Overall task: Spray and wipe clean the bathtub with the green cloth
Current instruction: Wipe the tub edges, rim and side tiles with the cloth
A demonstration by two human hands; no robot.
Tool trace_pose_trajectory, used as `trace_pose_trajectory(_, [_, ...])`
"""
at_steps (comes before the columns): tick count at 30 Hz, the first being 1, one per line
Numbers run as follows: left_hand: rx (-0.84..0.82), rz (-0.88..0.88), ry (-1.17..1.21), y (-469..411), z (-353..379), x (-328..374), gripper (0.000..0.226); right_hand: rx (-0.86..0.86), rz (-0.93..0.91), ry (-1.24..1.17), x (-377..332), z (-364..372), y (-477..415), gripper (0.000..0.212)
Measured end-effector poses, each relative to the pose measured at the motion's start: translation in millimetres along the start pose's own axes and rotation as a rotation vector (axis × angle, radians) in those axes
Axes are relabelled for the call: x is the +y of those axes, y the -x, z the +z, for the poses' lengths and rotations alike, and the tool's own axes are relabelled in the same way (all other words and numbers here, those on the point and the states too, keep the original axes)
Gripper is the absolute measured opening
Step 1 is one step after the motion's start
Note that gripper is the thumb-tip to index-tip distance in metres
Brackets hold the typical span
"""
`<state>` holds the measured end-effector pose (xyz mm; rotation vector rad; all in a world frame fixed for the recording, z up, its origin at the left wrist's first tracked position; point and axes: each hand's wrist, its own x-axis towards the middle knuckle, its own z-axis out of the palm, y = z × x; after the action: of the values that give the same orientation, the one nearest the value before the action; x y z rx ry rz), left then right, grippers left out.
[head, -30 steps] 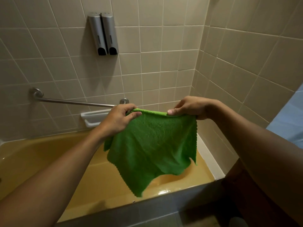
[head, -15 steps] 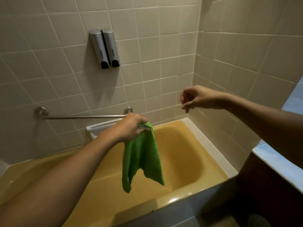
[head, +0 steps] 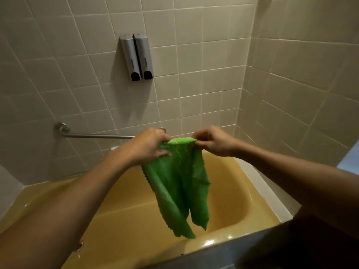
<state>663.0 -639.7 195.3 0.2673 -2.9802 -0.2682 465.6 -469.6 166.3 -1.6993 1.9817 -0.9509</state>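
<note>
The green cloth [head: 178,187] hangs in loose folds over the yellow bathtub [head: 229,243]. My left hand [head: 149,146] grips the cloth's top edge on the left side. My right hand [head: 213,141] pinches the same top edge a short way to the right. The two hands are close together, at about the height of the grab bar. The cloth's lower corners dangle above the tub's near rim. No spray bottle is in view.
A metal grab bar [head: 97,135] runs along the tiled back wall. Two grey wall dispensers [head: 137,58] hang above it. A white ledge [head: 266,193] borders the tub's right end, against the tiled side wall.
My right hand, which had let go and lifted away, has come back and pinched the cloth's top edge next to my left hand. The cloth hangs bunched instead of spread wide.
</note>
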Motion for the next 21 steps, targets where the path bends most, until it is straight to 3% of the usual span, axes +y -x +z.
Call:
trace_pose_trajectory(2, [-0.026, -0.108, -0.019, 4.2, 19.0, -11.0, 0.015, 0.040, 0.000, 0.099, -9.0, -22.8, 0.7, 0.021])
trace_pose_trajectory(5, [-0.028, -0.281, 0.190, 14.9, 60.8, -17.1, 0.003, 0.066, -0.082, 0.317, -18.0, -48.5, 3.0, 0.025])
trace_pose_trajectory(10, [0.148, -0.366, 0.419, 31.7, 104.6, -21.5, 0.031, 0.075, -0.029, 0.618, -1.2, -97.3, 28.7, 0.011])
trace_pose_trajectory(17, [0.391, -0.259, 0.245, 28.2, 79.9, -32.4, 0.022, -0.144, 0.090, 0.696, 36.4, -138.6, 72.6, 0.009])
trace_pose_trajectory(19, [0.437, -0.277, 0.291, 33.2, 71.8, -32.8, 0.021, -0.162, 0.113, 0.662, 45.2, -146.2, 82.4, 0.008])
trace_pose_trajectory(21, [0.489, -0.348, 0.493, 35.4, 68.8, -33.2, 0.020, -0.135, 0.138, 0.638, 53.5, -147.6, 90.9, 0.007])
